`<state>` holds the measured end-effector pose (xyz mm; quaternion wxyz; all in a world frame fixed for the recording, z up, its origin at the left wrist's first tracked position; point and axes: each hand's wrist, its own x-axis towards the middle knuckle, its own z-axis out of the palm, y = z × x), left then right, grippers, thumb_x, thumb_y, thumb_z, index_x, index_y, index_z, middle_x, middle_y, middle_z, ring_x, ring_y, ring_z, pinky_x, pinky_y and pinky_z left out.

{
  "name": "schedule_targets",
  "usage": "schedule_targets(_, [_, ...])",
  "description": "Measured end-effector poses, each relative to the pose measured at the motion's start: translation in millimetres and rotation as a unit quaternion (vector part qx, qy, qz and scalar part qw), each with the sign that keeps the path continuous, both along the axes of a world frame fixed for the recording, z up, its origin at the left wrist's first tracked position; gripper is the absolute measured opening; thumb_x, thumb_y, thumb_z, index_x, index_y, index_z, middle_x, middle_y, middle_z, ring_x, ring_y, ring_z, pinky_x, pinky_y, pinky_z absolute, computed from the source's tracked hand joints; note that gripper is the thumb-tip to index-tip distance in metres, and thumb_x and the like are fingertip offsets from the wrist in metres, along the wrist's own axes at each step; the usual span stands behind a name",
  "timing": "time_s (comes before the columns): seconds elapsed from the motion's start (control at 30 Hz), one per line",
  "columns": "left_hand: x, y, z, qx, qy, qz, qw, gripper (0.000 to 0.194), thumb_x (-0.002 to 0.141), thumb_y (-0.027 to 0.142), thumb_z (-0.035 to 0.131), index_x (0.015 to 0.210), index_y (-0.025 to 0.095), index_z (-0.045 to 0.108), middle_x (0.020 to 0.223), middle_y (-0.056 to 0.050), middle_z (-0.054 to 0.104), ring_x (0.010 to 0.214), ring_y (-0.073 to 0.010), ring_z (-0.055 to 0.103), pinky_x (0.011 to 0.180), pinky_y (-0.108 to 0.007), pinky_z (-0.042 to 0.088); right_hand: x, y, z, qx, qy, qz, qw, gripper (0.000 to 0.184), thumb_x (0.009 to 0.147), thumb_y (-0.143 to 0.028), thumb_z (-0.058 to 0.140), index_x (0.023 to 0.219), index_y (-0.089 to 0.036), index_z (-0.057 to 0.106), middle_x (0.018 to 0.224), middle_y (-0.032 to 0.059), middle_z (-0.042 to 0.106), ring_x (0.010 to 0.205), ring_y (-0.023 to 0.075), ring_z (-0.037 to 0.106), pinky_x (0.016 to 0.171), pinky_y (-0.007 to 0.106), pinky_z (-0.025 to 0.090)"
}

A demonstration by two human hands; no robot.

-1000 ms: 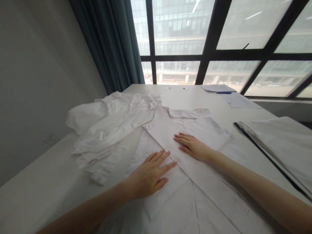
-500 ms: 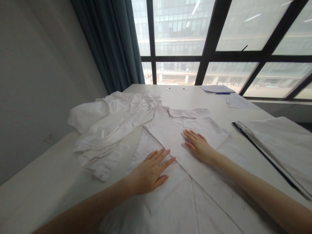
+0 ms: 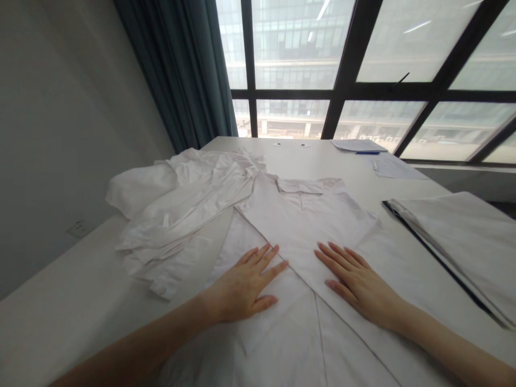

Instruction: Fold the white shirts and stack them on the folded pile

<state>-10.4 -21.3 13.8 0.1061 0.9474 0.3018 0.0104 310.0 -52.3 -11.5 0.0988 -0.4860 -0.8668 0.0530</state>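
The open left hand (image 3: pixel 242 287) and right hand (image 3: pixel 358 285) lie flat on a soft, light white cotton shirt (image 3: pixel 298 226); its firmer collar (image 3: pixel 308 185), beyond them, gives the surest hold.

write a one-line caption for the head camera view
Left hand and right hand rest flat on a white collared shirt, crumpled white cloth beside it

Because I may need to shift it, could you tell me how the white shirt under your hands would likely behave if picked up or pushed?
Probably floppy: the white shirt lies in soft creased folds under the left hand and right hand. The cloth looks thin, so likely light for its size. On the smooth-looking white table it may slide when pushed.
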Motion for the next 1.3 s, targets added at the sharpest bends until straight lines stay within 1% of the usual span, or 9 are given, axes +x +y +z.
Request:
schedule_targets(0.17, [-0.2, -0.3, 0.9, -0.001, 0.002, -0.003, 1.0, 0.068, 0.094, 0.043, 0.049, 0.153, 0.027, 0.02, 0.161, -0.012, 0.012, 0.148, -0.0286, 0.009, 0.117, -0.049, 0.018, 9.4, -8.4, 2.7, -0.016, 0.01, -0.01, 1.0, 0.064, 0.097, -0.044, 0.043, 0.153, -0.04, 0.014, 0.156, -0.0006, 0.029, 0.143, 0.027, 0.026, 0.113, 0.058, 0.028])
schedule_targets(0.3, [0.4, -0.7, 2.4, -0.005, 0.002, 0.005, 1.0, 0.067, 0.092, 0.041, 0.052, 0.152, 0.028, 0.024, 0.16, -0.012, 0.015, 0.147, -0.0296, 0.013, 0.117, -0.049, 0.019, 14.7, -7.5, 5.4, -0.043, 0.099, -0.032, 0.994, 0.049, 0.097, -0.045, 0.042, 0.144, -0.036, 0.042, 0.149, 0.0013, 0.043, 0.139, 0.0272, 0.036, 0.113, 0.056, 0.03])
schedule_targets(0.4, [0.3, -0.2, 2.5, -0.009, -0.001, 0.007, 1.0, 0.069, 0.09, 0.039, 0.056, 0.151, 0.028, 0.026, 0.16, -0.012, 0.016, 0.147, -0.0301, 0.013, 0.117, -0.049, 0.019, 21.6, -3.8, 9.2, -0.064, 0.233, -0.109, 0.964, 0.038, 0.097, -0.046, 0.037, 0.119, -0.031, 0.064, 0.132, 0.0034, 0.062, 0.125, 0.026, 0.054, 0.106, 0.049, 0.042])
schedule_targets(0.53, [0.0, 0.3, 2.6, -0.011, 0.005, 0.008, 1.0, 0.067, 0.091, 0.036, 0.055, 0.151, 0.028, 0.026, 0.16, -0.012, 0.016, 0.147, -0.0292, 0.012, 0.117, -0.049, 0.019, 29.6, -0.4, 18.1, -0.072, 0.311, -0.199, 0.926, 0.033, 0.093, -0.049, 0.043, 0.1, -0.027, 0.067, 0.101, 0.0045, 0.073, 0.096, 0.0253, 0.067, 0.084, 0.04, 0.055])
schedule_targets(0.7, [0.1, 0.5, 2.8, -0.008, 0.001, 0.004, 1.0, 0.065, 0.092, 0.037, 0.053, 0.151, 0.028, 0.027, 0.16, -0.012, 0.016, 0.147, -0.029, 0.013, 0.117, -0.049, 0.019, 28.5, -5.1, 32.2, -0.107, 0.24, -0.137, 0.955, 0.017, 0.086, -0.04, 0.051, 0.083, -0.025, 0.059, 0.079, 0.0027, 0.066, 0.071, 0.0204, 0.061, 0.064, 0.032, 0.051])
schedule_targets(0.77, [-0.1, 0.9, 1.7, -0.004, -0.008, 0.005, 1.0, 0.065, 0.091, 0.036, 0.054, 0.15, 0.028, 0.028, 0.16, -0.011, 0.017, 0.147, -0.0289, 0.014, 0.117, -0.049, 0.019, 27.0, -8.3, 36.7, -0.132, 0.169, -0.085, 0.973, 0.007, 0.081, -0.031, 0.056, 0.085, -0.025, 0.057, 0.081, 0.0025, 0.064, 0.073, 0.0204, 0.059, 0.067, 0.033, 0.05])
schedule_targets(0.9, [-1.0, 1.9, -1.1, -0.002, -0.015, 0.003, 1.0, 0.065, 0.091, 0.036, 0.055, 0.15, 0.03, 0.028, 0.16, -0.01, 0.017, 0.147, -0.029, 0.015, 0.117, -0.048, 0.019, 25.2, -11.7, 41.6, -0.153, 0.089, -0.046, 0.983, 0.02, 0.074, -0.019, 0.057, 0.094, -0.024, 0.056, 0.091, 0.0043, 0.062, 0.083, 0.0214, 0.056, 0.076, 0.035, 0.047])
schedule_targets(1.17, [-1.0, 1.5, -3.3, -0.002, -0.037, 0.011, 0.999, 0.062, 0.091, 0.035, 0.054, 0.149, 0.03, 0.032, 0.16, -0.008, 0.019, 0.147, -0.0281, 0.017, 0.117, -0.047, 0.021, 24.1, -7.5, 36.8, -0.155, 0.1, -0.031, 0.982, 0.012, 0.083, -0.015, 0.047, 0.089, -0.022, 0.054, 0.085, 0.0028, 0.057, 0.079, 0.0187, 0.052, 0.074, 0.033, 0.043])
schedule_targets(1.3, [-1.8, 8.3, -9.4, -0.01, -0.114, 0.066, 0.991, 0.045, 0.097, 0.02, 0.039, 0.141, 0.027, 0.046, 0.151, -0.004, 0.041, 0.142, -0.019, 0.033, 0.116, -0.042, 0.028, 24.7, -5.4, 31.9, -0.14, 0.124, -0.018, 0.982, 0.011, 0.087, -0.016, 0.044, 0.086, -0.022, 0.054, 0.084, 0.0027, 0.058, 0.079, 0.0183, 0.053, 0.076, 0.032, 0.042])
